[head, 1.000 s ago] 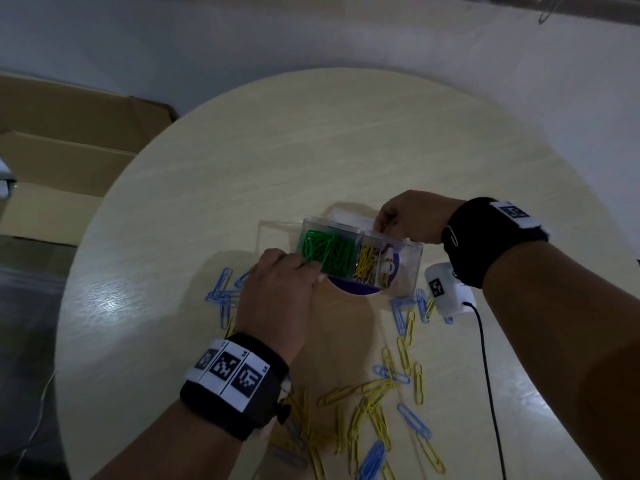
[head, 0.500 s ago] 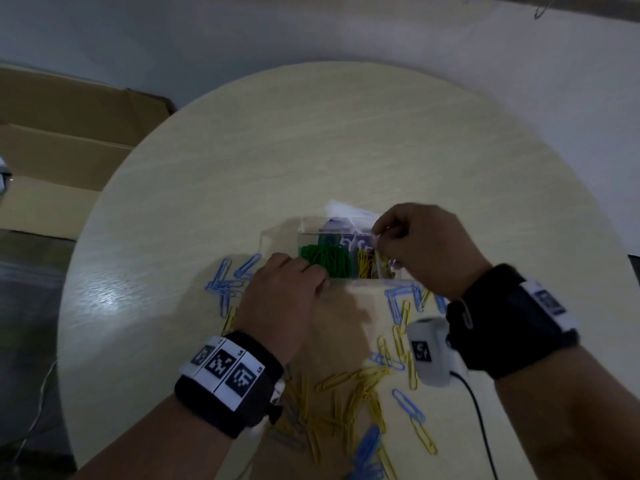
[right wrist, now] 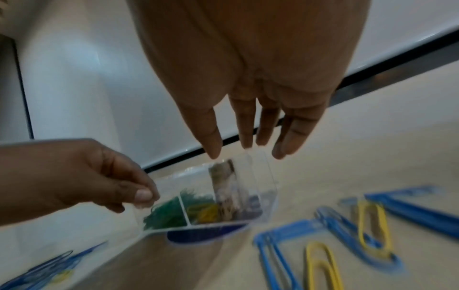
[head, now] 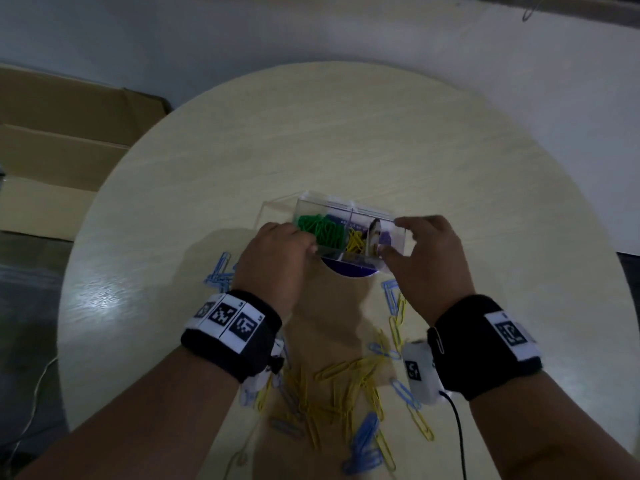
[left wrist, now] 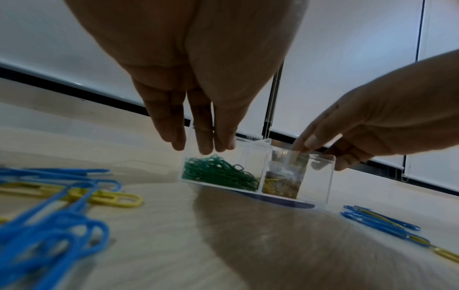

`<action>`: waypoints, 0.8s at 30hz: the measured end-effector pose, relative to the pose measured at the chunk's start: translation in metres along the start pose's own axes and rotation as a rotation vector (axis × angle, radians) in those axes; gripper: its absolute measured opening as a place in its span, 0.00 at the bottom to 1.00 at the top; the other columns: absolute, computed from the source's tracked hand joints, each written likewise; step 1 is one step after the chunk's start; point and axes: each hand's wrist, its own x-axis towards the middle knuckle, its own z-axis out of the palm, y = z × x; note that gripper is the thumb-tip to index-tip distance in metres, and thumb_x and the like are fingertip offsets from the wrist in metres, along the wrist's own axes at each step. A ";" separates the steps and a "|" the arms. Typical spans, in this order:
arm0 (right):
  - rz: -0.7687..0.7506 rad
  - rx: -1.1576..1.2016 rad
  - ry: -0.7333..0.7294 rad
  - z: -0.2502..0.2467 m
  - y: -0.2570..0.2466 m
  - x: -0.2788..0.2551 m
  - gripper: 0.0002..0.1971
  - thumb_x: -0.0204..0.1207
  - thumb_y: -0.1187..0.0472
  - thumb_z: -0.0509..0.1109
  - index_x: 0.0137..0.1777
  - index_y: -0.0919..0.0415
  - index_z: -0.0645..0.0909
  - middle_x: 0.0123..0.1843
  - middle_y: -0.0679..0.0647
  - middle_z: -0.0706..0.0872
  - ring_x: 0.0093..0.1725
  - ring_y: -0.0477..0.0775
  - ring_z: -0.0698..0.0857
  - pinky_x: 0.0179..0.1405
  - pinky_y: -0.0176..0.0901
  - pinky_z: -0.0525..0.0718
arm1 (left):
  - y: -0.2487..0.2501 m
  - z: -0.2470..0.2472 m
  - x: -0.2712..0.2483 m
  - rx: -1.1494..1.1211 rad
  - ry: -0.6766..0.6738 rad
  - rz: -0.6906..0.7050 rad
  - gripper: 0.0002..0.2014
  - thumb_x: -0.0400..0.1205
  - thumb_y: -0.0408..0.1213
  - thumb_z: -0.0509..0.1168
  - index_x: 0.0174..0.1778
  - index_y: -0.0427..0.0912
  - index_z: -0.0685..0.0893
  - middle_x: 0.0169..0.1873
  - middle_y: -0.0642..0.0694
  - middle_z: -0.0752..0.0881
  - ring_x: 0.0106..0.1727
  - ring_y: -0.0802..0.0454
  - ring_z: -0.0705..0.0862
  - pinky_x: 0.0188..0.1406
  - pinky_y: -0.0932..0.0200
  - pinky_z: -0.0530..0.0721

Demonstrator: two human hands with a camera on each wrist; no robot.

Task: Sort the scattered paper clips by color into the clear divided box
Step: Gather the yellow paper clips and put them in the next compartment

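Observation:
A clear divided box [head: 349, 233] stands mid-table on a blue label. It holds green clips [head: 322, 228] in the left compartment, yellow clips [head: 355, 240] in the middle one, and an upright printed card [right wrist: 224, 188]. My left hand [head: 310, 247] pinches the box's left end, thumb [right wrist: 143, 194] on the near wall. My right hand [head: 398, 237] holds the right end between thumb and fingers [left wrist: 304, 145]. Loose yellow clips [head: 346, 386] and blue clips [head: 363, 431] lie scattered on the table in front of me. More blue clips [head: 218, 275] lie left of my left hand.
The round pale table [head: 346, 133] has bare surface beyond the box. What looks like a clear lid [head: 273, 211] lies at the box's back left. An open cardboard carton [head: 52, 150] sits off the table's left. A black cable [head: 457, 427] hangs from my right wrist.
My right hand came off the box's far side, passed over its top and now holds its right end. My left hand stayed on the left end.

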 end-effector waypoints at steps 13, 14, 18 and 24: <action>-0.049 -0.111 -0.232 -0.021 0.017 -0.114 0.22 0.72 0.48 0.70 0.65 0.53 0.79 0.62 0.55 0.83 0.61 0.63 0.80 0.64 0.52 0.74 | -0.015 -0.059 -0.109 0.063 -0.056 -0.098 0.12 0.81 0.41 0.62 0.58 0.50 0.86 0.54 0.46 0.86 0.52 0.39 0.82 0.54 0.46 0.81; -0.089 -0.145 -0.334 -0.020 0.016 -0.137 0.25 0.72 0.45 0.65 0.68 0.52 0.78 0.65 0.54 0.82 0.65 0.61 0.78 0.67 0.50 0.72 | -0.015 -0.058 -0.134 0.061 -0.126 -0.079 0.13 0.80 0.42 0.62 0.59 0.51 0.85 0.57 0.48 0.85 0.55 0.41 0.82 0.56 0.46 0.82; -0.327 -0.250 -0.653 -0.001 0.003 -0.205 0.39 0.69 0.31 0.61 0.79 0.48 0.66 0.82 0.51 0.66 0.82 0.61 0.60 0.78 0.52 0.59 | -0.012 -0.038 -0.202 0.145 -0.356 0.017 0.25 0.81 0.51 0.62 0.74 0.48 0.76 0.79 0.48 0.70 0.81 0.46 0.66 0.74 0.49 0.76; -0.299 -0.395 -0.658 0.015 0.001 -0.189 0.47 0.59 0.17 0.54 0.80 0.29 0.47 0.87 0.52 0.46 0.84 0.65 0.43 0.81 0.64 0.51 | -0.013 -0.031 -0.198 0.216 -0.402 -0.021 0.32 0.79 0.66 0.54 0.79 0.61 0.65 0.85 0.45 0.56 0.86 0.39 0.52 0.79 0.43 0.65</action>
